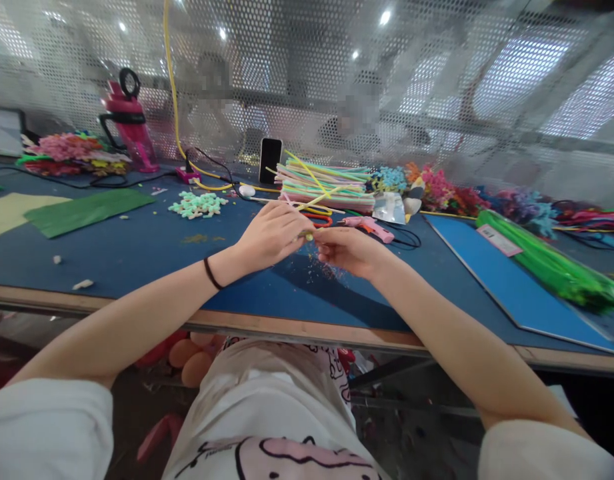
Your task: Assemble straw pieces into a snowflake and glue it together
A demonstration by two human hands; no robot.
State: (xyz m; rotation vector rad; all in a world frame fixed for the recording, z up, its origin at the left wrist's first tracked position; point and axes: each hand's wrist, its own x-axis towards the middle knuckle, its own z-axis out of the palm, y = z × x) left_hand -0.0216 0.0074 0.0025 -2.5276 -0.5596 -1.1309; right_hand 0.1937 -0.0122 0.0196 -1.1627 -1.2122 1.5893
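Over the middle of the blue table, my left hand (274,233) and my right hand (349,250) meet at the fingertips. Between them is a small yellow-green piece (308,236), mostly covered by the fingers; its exact kind cannot be made out. Both hands are closed, the left from above and the right with thumb and fingers pinched. Just behind the hands lie orange loop handles (319,219) and a pink glue gun (369,227). Beyond them is a stack of pastel pipe cleaners (329,183), with yellow ones across it. Tiny coloured bits are scattered under the hands.
Left of the hands sits a pile of mint-green short pieces (197,204), near green sheets (87,210). A phone (271,160) and a pink bottle (129,123) stand behind. On the right, green pipe cleaners in a bag (551,260) lie on a blue board (507,287).
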